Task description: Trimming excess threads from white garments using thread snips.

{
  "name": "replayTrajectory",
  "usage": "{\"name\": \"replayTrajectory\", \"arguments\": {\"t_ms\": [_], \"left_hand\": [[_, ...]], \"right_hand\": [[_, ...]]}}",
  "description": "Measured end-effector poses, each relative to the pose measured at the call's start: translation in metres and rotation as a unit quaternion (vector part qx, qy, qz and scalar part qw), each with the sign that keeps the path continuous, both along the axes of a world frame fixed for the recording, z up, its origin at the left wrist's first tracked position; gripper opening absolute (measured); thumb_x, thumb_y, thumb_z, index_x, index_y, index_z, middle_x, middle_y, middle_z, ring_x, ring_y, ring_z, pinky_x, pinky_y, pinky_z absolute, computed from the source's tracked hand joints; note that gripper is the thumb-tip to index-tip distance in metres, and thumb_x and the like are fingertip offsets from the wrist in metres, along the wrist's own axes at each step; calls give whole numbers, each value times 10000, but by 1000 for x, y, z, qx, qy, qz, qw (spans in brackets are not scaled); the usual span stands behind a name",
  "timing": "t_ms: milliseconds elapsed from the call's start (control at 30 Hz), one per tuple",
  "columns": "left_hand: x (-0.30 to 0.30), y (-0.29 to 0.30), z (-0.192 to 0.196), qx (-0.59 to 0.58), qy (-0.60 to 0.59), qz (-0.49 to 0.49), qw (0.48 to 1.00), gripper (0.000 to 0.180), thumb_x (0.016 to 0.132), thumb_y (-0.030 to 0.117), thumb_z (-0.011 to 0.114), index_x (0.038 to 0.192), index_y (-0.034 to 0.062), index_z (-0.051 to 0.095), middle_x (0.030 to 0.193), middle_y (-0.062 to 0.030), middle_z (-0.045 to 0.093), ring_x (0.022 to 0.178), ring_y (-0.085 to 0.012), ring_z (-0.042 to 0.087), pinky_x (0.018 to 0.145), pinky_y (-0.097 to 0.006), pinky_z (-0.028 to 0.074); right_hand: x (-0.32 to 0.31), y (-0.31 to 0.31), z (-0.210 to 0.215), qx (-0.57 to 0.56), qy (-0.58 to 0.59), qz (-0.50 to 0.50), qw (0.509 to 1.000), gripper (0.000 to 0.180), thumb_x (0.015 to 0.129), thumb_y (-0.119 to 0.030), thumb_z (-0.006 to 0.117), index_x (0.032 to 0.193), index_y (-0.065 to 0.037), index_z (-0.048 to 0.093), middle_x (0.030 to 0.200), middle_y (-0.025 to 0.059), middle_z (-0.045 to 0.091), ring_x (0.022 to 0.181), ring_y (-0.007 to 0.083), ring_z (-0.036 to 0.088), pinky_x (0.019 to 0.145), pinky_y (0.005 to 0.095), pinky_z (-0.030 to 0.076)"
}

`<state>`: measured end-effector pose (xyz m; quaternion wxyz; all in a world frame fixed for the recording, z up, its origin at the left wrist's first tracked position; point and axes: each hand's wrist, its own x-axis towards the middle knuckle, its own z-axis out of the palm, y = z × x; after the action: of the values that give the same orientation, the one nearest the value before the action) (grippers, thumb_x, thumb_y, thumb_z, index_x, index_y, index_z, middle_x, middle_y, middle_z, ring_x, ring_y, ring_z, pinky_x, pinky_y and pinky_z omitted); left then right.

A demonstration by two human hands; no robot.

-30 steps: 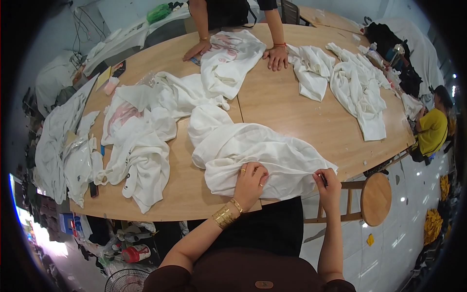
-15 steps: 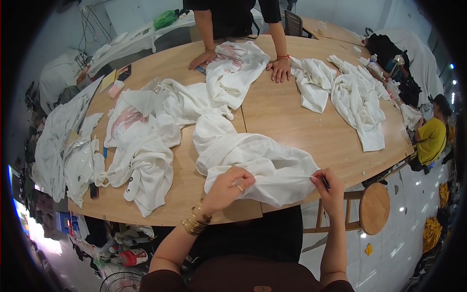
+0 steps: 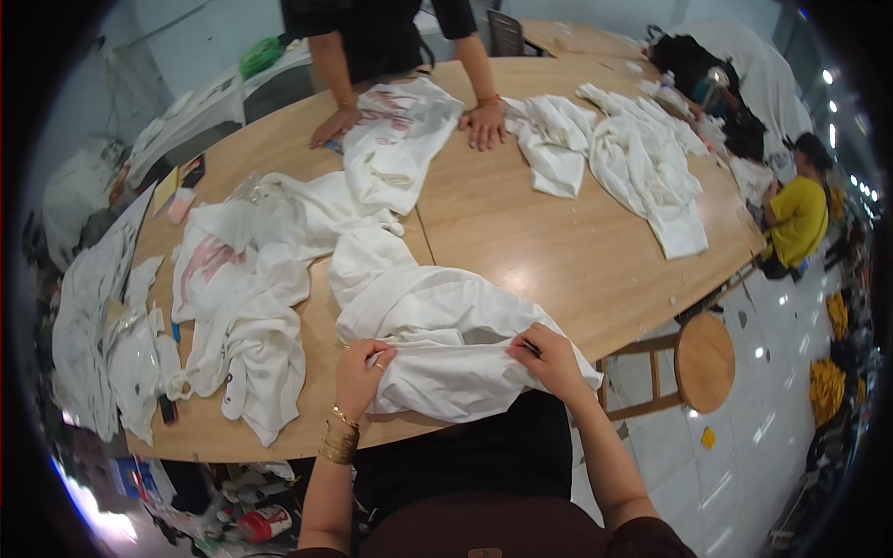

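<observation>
A white garment [image 3: 446, 293] lies bunched at the table's near edge, part of it hanging over the side. My left hand [image 3: 361, 379] is closed on the left end of an edge of its cloth. At the other end, my right hand [image 3: 551, 365] pinches the same edge, which runs fairly straight between both hands. A small dark tool [image 3: 531, 349] pokes out of the right fingers; its kind is too small to tell. Behind the edge the cloth gapes into a shadowed fold.
White garments [image 3: 244, 270] are heaped on the left of the wooden table [image 3: 502, 237], others [image 3: 642, 163] at its right. Across it, a person's hands [image 3: 484, 123] rest beside a printed white garment [image 3: 395, 139]. A wooden stool [image 3: 704, 363] stands at the near right.
My left hand has shifted left along the cloth edge and my right hand has come inward, both still gripping. The view has turned slightly, so the table appears further left.
</observation>
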<state>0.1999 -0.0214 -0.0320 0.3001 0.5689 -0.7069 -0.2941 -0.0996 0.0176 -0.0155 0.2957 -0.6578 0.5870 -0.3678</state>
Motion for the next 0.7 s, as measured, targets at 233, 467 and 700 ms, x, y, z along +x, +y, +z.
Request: {"name": "replayTrajectory", "arguments": {"t_ms": [233,467,700], "left_hand": [[-94,15,49,-171,58,-116,977,178,761,165,669,892,52,627,814,-52,576,848,-266,535,832,-372,386],[-95,4,46,61,47,-215,973,156,793,153,677,853,18,629,791,-56,616,726,-144,553,647,-265,427],[-98,5,45,137,108,-186,967,176,822,169,659,849,-2,625,725,-29,608,649,-81,504,610,-222,410]], "right_hand": [[7,5,26,-38,14,68,997,138,799,-136,659,822,-13,600,773,87,560,676,225,565,617,299,451],[-12,17,34,-9,-14,72,997,139,788,-127,674,836,-15,607,780,85,571,692,232,574,609,299,451],[-22,15,24,-4,-40,-27,999,74,797,-66,647,826,-12,604,758,78,580,684,175,573,611,279,441]]}}
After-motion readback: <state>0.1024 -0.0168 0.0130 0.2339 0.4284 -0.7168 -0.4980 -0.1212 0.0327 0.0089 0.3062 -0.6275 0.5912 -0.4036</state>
